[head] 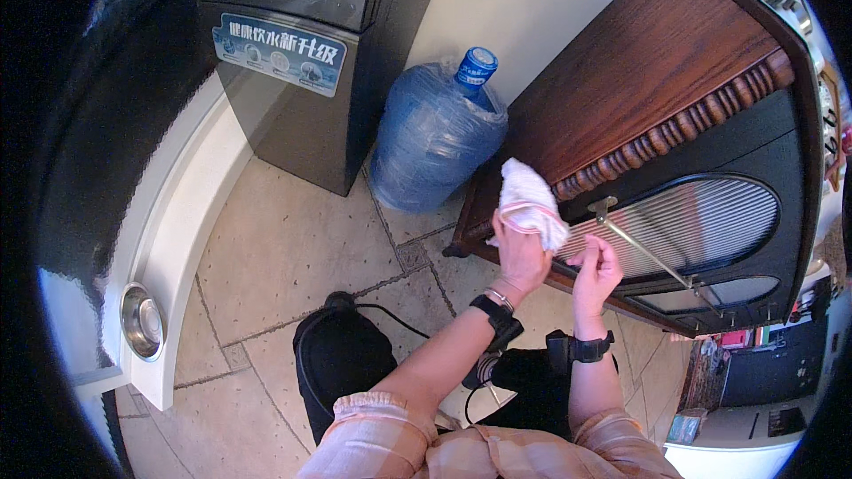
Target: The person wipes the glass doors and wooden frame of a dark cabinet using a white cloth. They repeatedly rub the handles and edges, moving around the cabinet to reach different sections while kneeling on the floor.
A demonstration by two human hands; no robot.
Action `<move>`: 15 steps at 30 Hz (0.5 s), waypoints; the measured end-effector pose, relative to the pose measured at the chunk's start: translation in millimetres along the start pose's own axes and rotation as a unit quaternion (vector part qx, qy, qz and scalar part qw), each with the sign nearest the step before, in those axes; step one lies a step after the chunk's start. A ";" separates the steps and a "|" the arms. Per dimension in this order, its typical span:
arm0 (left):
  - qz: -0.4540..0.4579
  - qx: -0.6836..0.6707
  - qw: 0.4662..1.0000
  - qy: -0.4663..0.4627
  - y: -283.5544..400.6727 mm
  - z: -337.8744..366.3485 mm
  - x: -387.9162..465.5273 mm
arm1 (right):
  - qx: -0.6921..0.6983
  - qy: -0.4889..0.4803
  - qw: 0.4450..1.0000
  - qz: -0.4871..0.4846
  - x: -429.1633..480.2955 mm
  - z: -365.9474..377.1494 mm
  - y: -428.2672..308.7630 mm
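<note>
My left hand (521, 256) is wrapped round a white cloth (529, 196) with pink-red stripes, bunched up at the lower front corner post of a dark wooden cabinet (619, 60). My right hand (597, 273) is raised to its right, fingers loosely bent, with nothing visible in it. It is close to the cabinet's oval ribbed-glass door panel (705, 219) and below a long metal handle (642, 246). Whether its fingertips touch the door cannot be made out. Both wrists wear black straps, and the left one also has a bracelet.
A plastic-wrapped blue water-dispenser bottle (436, 140) stands on the tiled floor (286, 246) between the cabinet and a dark dispenser (293, 126) bearing a printed sticker. A metal bowl (142, 321) sits on a white ledge (180, 193) at left. Several items crowd the cabinet top.
</note>
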State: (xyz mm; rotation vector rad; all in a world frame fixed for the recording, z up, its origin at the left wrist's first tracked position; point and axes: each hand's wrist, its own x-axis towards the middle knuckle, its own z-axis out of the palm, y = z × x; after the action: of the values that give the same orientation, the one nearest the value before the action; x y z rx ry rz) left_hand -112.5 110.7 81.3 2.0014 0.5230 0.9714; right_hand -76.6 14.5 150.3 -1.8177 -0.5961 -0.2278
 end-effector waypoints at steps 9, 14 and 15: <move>-0.148 0.082 0.985 -0.027 -64.2 16.2 -35.0 | -0.026 -0.044 0.999 -0.009 -10.6 -28.0 -14.1; -0.182 0.120 0.974 -0.066 -86.9 3.5 -46.5 | -0.019 -0.048 0.999 0.015 -12.1 -25.0 -4.5; -0.226 0.113 0.962 -0.107 -90.7 -0.4 -47.4 | -0.017 -0.053 0.998 0.025 -11.3 -22.8 -1.2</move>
State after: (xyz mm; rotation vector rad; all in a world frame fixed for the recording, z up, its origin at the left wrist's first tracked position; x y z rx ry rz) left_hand -142.9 131.6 -14.1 2.0252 0.9511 0.4249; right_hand -83.7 -9.7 153.8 -1.8836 -0.6235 -0.1091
